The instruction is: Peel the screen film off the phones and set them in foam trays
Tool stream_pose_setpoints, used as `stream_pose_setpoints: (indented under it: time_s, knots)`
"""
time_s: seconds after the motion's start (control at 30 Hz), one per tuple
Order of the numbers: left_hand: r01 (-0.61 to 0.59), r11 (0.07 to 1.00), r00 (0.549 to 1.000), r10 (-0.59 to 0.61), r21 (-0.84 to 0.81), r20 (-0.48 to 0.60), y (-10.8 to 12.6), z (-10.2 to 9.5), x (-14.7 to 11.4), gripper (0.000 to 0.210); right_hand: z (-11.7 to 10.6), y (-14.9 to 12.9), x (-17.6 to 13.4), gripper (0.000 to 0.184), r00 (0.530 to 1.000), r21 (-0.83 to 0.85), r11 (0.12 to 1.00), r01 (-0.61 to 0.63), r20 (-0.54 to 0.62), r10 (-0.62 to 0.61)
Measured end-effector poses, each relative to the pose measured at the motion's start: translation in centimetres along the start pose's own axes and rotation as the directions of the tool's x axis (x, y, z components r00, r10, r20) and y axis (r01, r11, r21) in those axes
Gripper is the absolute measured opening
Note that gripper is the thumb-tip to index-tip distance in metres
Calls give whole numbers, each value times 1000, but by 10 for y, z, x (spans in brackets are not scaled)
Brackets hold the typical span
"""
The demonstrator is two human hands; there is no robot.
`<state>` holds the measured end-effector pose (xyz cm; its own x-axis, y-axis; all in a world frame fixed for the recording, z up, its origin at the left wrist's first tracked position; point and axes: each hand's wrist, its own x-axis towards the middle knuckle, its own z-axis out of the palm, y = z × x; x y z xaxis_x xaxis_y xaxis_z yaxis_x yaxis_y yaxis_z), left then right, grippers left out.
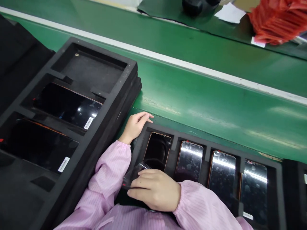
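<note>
A black foam tray (176,143) in front of me holds several phones in separate slots. The leftmost phone (157,148) has a clean dark screen; the phone beside it (190,158) and those further right look smudged, with red tabs at their top edges. My left hand (136,125) rests at the tray's far left corner, fingers stretched out and holding nothing. Over the lower end of the leftmost phone, my right hand (155,190) has its fingers curled on a clear film (130,175) with a red tab. The fingertips' exact grip is partly hidden.
At the left, a stack of larger black foam trays (117,92) holds dark screens (69,103) with white barcode labels. Beyond runs a green surface (203,92) with a white strip (168,62). Red mesh bundles (278,22) and white paper (230,12) lie far right.
</note>
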<state>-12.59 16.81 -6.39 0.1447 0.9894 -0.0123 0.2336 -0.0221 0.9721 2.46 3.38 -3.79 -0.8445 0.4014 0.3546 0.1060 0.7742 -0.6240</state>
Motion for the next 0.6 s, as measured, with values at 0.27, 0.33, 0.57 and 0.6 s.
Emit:
stream_pose_setpoints:
  time_s: [0.27,0.33,0.57,0.6]
  knots:
    - [-5,1000,1000,5,-9,28,3,-1,-1,31,3,-4,1,24,997,47,998,38,60,-41]
    - [-1,1000,1000,1,-1,30,4,-1,-2,31,2,-5,2,23,998,34,999,34,58,-36]
    - [-1,1000,999,0,11,37,5,-1,-3,31,0,-3,2,25,1000,50,999,13,-10,-13]
    - [-8,1000,999,7,21,40,4,-1,-3,31,-4,-1,2,26,998,72,997,-11,-59,15]
